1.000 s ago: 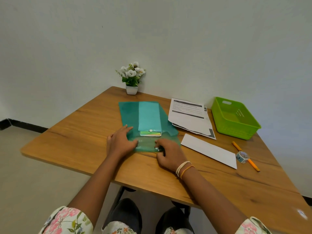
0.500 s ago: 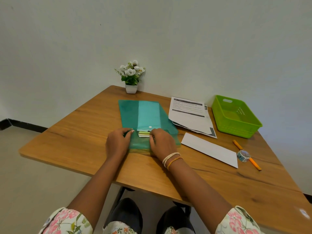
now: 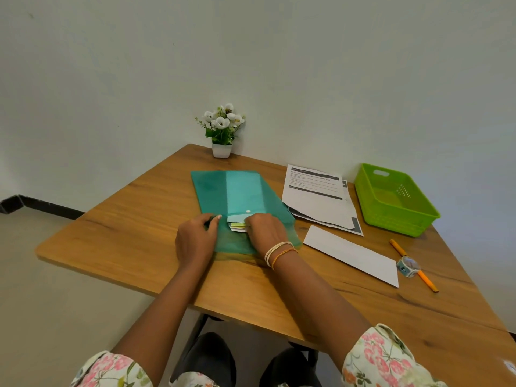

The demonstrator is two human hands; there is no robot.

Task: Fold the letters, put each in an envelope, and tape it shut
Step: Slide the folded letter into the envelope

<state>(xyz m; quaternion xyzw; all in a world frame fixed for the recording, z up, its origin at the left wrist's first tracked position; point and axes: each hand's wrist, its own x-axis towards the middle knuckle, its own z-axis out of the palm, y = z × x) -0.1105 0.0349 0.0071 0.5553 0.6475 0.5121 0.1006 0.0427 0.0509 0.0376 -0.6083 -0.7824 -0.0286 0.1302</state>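
Teal plastic folder (image 3: 237,191) lies flat mid-table, flap opened toward the wall edge, mouth facing the near edge. Folder body is pinned by the left hand (image 3: 195,241), fingers curled at the mouth; whether anything is pinched there cannot be told. A small stack of paper slips (image 3: 237,225) at the mouth is gripped by the right hand (image 3: 265,233), fingertips closed on its edge. Step in hand is judged as drawing contents out. Done well: folder kept pressed down, stack pulled straight toward the near edge, all sheets held together so none is creased or snagged. Letters (image 3: 315,196) wait unfolded toward the far right, beside the green basket (image 3: 391,219). White envelope (image 3: 351,255) lies near the right edge, tape roll (image 3: 407,266) just beyond it, on the pencil (image 3: 413,269).
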